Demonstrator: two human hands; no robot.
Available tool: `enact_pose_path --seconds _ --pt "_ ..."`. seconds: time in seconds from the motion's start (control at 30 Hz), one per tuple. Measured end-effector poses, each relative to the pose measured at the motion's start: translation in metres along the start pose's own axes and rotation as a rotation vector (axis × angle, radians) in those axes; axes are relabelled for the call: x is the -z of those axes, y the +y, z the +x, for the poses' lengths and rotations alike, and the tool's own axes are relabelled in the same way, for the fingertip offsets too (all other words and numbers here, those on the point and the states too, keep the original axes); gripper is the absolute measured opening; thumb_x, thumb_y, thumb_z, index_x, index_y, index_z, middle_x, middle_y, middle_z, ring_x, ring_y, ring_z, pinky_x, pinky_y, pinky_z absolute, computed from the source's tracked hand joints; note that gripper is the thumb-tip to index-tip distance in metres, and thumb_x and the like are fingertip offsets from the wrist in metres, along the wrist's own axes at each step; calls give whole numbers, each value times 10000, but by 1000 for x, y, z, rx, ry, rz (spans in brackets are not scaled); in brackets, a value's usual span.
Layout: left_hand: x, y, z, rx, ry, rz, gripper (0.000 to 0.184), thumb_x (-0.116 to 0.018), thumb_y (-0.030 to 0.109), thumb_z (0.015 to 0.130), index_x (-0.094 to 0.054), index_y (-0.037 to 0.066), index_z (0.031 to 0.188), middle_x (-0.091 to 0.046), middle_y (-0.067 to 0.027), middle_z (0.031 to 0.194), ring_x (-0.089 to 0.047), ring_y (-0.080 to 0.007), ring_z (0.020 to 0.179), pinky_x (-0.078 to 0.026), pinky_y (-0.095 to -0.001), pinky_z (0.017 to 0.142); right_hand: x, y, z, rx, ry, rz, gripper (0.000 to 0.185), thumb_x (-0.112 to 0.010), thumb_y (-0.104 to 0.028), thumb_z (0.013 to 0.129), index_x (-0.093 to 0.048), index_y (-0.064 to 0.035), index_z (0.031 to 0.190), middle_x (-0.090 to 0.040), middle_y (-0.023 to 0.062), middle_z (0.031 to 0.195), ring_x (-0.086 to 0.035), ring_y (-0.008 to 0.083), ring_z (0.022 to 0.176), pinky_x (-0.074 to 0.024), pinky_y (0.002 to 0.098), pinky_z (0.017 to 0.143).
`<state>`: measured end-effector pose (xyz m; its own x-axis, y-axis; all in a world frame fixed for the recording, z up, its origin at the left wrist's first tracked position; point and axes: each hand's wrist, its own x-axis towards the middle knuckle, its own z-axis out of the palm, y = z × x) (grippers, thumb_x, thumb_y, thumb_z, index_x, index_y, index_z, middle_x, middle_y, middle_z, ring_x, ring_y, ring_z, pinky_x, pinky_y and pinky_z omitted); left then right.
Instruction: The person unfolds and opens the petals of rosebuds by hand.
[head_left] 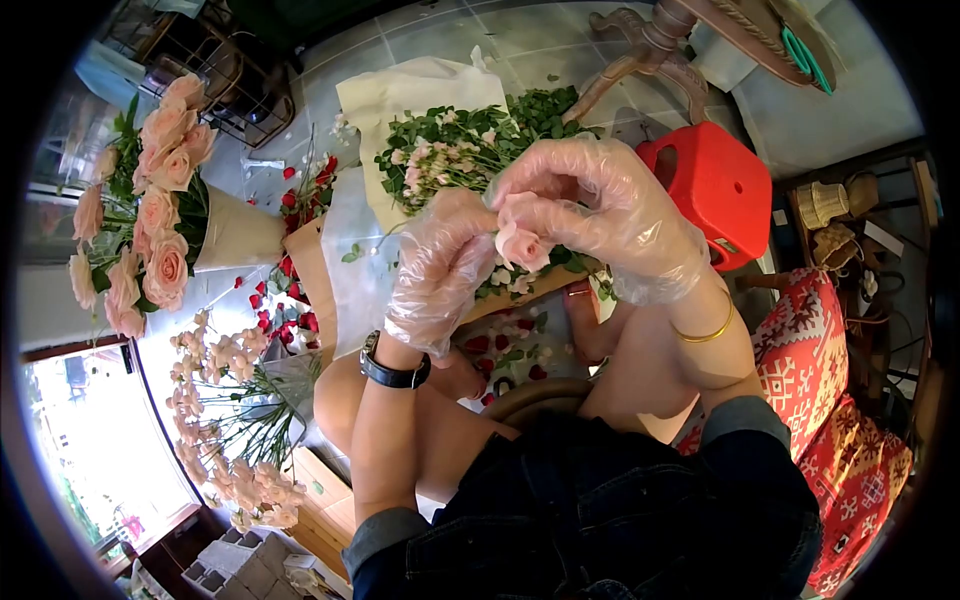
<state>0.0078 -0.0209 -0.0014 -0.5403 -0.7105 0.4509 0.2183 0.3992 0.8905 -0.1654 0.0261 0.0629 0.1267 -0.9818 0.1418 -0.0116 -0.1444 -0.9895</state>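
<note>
A pale pink rose (523,248) is between my two hands, its bloom facing down toward me. My left hand (440,268), in a clear plastic glove, is closed in a pinch at the left side of the rose; its fingertips are partly hidden. My right hand (625,220), gloved the same way, curls over the bloom with thumb and fingers pinched at its petals. The rose's stem cannot be made out. Just beyond my hands lies a bunch of small pink roses with green leaves (440,165), spread over cream wrapping paper (385,92).
Large pink roses (165,265) stand in a pale bucket (240,232) at left. Cream blossoms (245,480) lie below them. Red petals (300,325) litter the floor. A red plastic stool (725,190) stands at right, under a wooden table (650,50) with green-handled scissors (805,58).
</note>
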Motion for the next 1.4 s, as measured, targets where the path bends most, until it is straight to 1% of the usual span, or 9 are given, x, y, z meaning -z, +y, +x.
enact_pose_path --seconds 0.2,0.37,0.6,0.73,0.8,0.97,1.13,1.2,1.4 --pt "4 2 2 20 -68 24 127 -585 -28 720 -600 24 834 -551 -78 766 -509 -240 747 -415 -338 698 5 -3 1 -116 -113 -157 73 -604 -58 842 -574 7 827 -594 26 685 -534 49 626 -437 196 570" --pt "2 -3 0 109 33 -101 89 -617 -5 730 -597 15 814 -576 -71 783 -518 -221 767 -421 -336 724 -5 2 -1 -80 132 -88 167 -636 -147 832 -572 -9 763 -568 6 611 -497 42 549 -403 192 487" --pt "2 -6 2 -131 106 -115 192 -693 59 688 -573 30 835 -557 -88 849 -518 -226 800 -452 -306 730 8 5 4 -18 323 -258 168 -633 -149 834 -581 4 789 -573 32 641 -502 53 560 -421 218 515" --pt "5 -6 1 -114 96 -173 193 -654 61 723 -560 26 888 -560 -125 874 -528 -229 816 -453 -314 732 15 19 9 121 101 -497 208 -628 -114 797 -610 -22 982 -609 88 807 -570 153 702 -466 261 657" --pt "3 -5 0 -106 136 -184 191 -639 53 737 -556 25 907 -559 -133 878 -529 -227 818 -453 -313 730 12 20 13 437 166 -714 262 -618 -99 782 -607 -54 1040 -604 103 905 -591 182 785 -475 268 711" --pt "6 -9 1 -117 132 -164 199 -643 60 759 -554 19 932 -557 -128 901 -530 -215 831 -450 -304 734 9 -1 4 321 28 -294 273 -625 -135 779 -612 -101 1050 -602 49 903 -576 167 848 -468 287 744" --pt "7 -9 0 -49 191 -79 153 -623 78 809 -557 20 933 -569 -101 891 -540 -177 813 -453 -298 741 -2 4 2 380 93 -298 262 -616 -85 777 -590 -87 1038 -586 40 893 -559 145 822 -458 264 720" --pt "-1 -5 1 155 440 -245 119 -609 95 840 -559 30 926 -581 -76 871 -544 -145 777 -455 -284 732 -6 9 5 313 255 -187 262 -601 -43 772 -571 -81 1030 -580 40 885 -555 140 819 -454 263 721" --pt "-10 8 4 236 372 -396 91 -585 92 861 -545 58 935 -583 -51 857 -539 -117 755 -446 -267 689 -15 14 11 264 221 -412 308 -696 -71 713 -557 -74 988 -552 25 907 -539 145 828 -441 258 671"
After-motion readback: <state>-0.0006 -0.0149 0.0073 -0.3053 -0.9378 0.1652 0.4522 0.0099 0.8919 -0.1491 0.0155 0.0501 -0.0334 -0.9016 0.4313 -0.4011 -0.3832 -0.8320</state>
